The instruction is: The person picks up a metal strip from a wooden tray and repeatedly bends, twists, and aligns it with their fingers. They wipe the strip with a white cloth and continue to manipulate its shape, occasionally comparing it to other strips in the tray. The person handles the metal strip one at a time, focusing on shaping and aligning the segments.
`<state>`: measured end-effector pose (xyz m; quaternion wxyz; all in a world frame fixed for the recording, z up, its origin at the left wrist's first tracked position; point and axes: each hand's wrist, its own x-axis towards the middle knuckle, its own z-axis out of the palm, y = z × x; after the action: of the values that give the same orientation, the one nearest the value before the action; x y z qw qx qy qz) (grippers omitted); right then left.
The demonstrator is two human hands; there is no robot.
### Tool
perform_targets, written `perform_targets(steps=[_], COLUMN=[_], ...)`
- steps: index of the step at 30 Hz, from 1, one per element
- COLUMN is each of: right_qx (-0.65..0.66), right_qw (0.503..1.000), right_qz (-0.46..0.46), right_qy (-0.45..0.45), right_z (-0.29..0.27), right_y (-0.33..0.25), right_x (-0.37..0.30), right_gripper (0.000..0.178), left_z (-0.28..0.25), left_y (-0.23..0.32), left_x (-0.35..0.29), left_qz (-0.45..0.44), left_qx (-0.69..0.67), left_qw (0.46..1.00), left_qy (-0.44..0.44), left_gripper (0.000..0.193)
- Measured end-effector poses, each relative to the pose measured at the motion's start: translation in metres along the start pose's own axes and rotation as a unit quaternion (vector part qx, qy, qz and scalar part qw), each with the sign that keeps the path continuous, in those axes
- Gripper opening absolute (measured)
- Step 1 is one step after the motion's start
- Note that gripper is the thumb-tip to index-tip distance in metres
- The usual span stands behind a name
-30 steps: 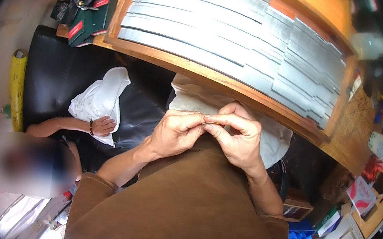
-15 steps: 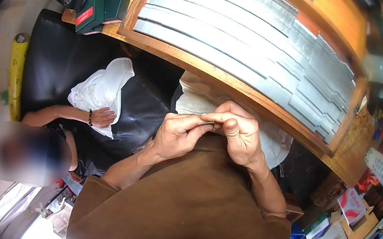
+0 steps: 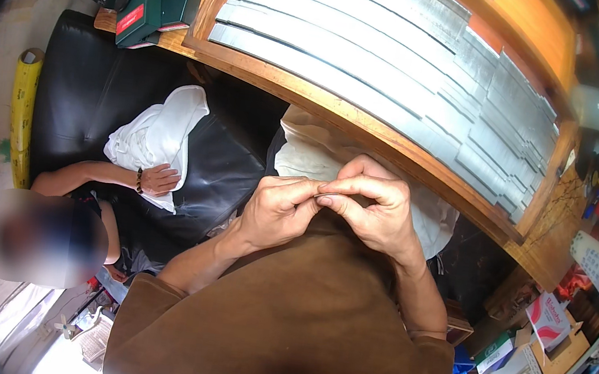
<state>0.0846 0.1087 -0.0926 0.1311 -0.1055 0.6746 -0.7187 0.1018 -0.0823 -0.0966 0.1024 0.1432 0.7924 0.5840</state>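
Observation:
In front of my chest, above a brown garment (image 3: 284, 312), my two hands meet at the fingertips. My left hand (image 3: 277, 213) is closed in a pinch of thumb and forefinger. Against it, my right hand (image 3: 380, 213) pinches too, its thumb and forefinger tips touching the left ones. Whatever small piece lies between the fingertips is covered by them, so its kind cannot be told. Just beyond the hands stands a wooden tray (image 3: 303, 96) holding rows of flat, shiny grey metal strips (image 3: 333, 38). White cloth (image 3: 304, 150) hangs below the tray's near edge.
At the left, a person's hand (image 3: 158, 179) rests on a white cloth (image 3: 161, 125) over a black seat (image 3: 87, 86). A yellow roll (image 3: 23, 108) stands beside it. Dark green boxes (image 3: 141, 18) lie at the tray's left. Cartons (image 3: 548, 322) crowd the right side.
My right thumb has come down from its raised position to meet the left fingertips. A thin dark edge that showed at my left thumb is now covered.

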Motion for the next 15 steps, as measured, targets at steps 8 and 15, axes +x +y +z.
perform_targets(steps=[8, 15], right_qx=[-0.088, -0.433], right_qw=[0.993, 0.9], right_qz=[-0.011, -0.01], right_qy=[0.08, 0.05], right_z=[0.01, 0.011], right_y=[0.016, 0.082], right_x=[-0.011, 0.013], right_gripper=[0.019, 0.045], left_z=[-0.019, -0.066], left_y=[0.001, -0.04], left_x=[0.007, 0.008], left_qz=[-0.041, -0.307], left_qx=[0.013, -0.18], left_qw=[0.999, 0.934], left_qy=[-0.017, 0.024], left_gripper=[0.009, 0.014])
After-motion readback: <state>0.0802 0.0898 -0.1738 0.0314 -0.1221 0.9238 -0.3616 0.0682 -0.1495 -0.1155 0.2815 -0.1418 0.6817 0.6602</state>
